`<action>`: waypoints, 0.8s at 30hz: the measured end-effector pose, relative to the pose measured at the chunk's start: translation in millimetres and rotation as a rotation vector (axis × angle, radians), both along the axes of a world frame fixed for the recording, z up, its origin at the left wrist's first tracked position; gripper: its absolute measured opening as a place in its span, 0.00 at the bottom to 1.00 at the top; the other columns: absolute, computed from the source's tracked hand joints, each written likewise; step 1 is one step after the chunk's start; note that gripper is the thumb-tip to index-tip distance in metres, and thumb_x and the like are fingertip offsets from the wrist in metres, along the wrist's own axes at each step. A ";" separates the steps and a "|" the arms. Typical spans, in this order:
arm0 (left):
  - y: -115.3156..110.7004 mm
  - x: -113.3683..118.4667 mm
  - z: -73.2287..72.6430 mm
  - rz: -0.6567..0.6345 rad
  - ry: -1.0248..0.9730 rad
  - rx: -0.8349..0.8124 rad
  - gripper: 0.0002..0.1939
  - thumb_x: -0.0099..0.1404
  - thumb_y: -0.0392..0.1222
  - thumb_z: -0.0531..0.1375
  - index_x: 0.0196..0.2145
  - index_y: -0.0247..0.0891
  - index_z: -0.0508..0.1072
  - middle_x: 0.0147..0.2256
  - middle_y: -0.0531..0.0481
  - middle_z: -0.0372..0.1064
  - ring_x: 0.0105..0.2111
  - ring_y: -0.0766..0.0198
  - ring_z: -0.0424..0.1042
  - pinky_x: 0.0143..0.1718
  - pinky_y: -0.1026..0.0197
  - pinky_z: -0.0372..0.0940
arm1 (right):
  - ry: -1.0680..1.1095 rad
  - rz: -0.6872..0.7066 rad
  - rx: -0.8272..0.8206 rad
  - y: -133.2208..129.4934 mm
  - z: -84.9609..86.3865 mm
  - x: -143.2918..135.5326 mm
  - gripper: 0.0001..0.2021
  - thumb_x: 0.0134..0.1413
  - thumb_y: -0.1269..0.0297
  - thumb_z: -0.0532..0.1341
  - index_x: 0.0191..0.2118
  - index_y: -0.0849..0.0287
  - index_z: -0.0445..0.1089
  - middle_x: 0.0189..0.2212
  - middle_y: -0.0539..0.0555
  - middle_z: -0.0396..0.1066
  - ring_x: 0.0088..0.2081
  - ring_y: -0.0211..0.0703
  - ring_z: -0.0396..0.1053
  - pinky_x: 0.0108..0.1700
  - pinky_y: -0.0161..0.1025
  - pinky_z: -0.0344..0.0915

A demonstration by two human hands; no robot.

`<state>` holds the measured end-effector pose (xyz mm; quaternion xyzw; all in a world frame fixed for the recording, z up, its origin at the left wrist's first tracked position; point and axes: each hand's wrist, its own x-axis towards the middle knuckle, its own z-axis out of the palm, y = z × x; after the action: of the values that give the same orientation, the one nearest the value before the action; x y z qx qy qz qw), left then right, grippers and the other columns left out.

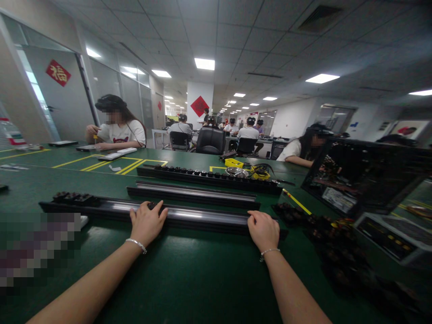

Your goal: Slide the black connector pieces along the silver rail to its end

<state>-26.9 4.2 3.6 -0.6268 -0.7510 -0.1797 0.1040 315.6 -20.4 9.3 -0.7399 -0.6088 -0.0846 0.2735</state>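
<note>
A long black channel rail point(189, 214) with a shiny inner strip lies across the table in front of me. My left hand point(148, 220) is over its middle, fingers closed around a small black part point(153, 205) that sits at the rail. Several similar black parts point(72, 198) stand in a row at the rail's left end. Near the right end, my right hand point(265, 228) grips the rail, its fingertips bent over the far edge. Behind it lies a second rail point(195, 193) with a bare channel. Farther back, a third rail point(209, 175) is lined with black parts.
On the right are a heap of black parts point(340, 252), a power supply unit point(391, 236) and a dark open computer case point(367, 175). Yellow trays point(233, 163) and cables point(261, 170) lie behind the rails. Two co-workers sit across the green table point(202, 279).
</note>
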 end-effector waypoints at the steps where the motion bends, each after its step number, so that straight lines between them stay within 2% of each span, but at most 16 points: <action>1: 0.0 0.1 -0.2 -0.002 0.010 0.003 0.26 0.63 0.55 0.42 0.53 0.45 0.64 0.49 0.35 0.59 0.51 0.48 0.58 0.52 0.41 0.46 | 0.002 0.002 0.003 0.1 -0.2 0.1 0.17 0.52 0.64 0.48 0.41 0.52 0.72 0.43 0.50 0.71 0.47 0.43 0.62 0.48 0.42 0.50; 24: 1.1 1.4 -1.0 -0.054 0.045 0.018 0.23 0.64 0.51 0.43 0.51 0.46 0.66 0.48 0.37 0.62 0.49 0.49 0.60 0.51 0.41 0.48 | 0.011 -0.005 -0.036 -1.3 3.3 -1.4 0.18 0.52 0.64 0.48 0.42 0.52 0.71 0.45 0.51 0.70 0.49 0.43 0.61 0.48 0.42 0.50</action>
<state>-25.5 5.3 2.6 -0.6496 -0.7298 -0.1749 0.1215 314.2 -21.7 12.6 -0.7467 -0.6069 -0.0703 0.2630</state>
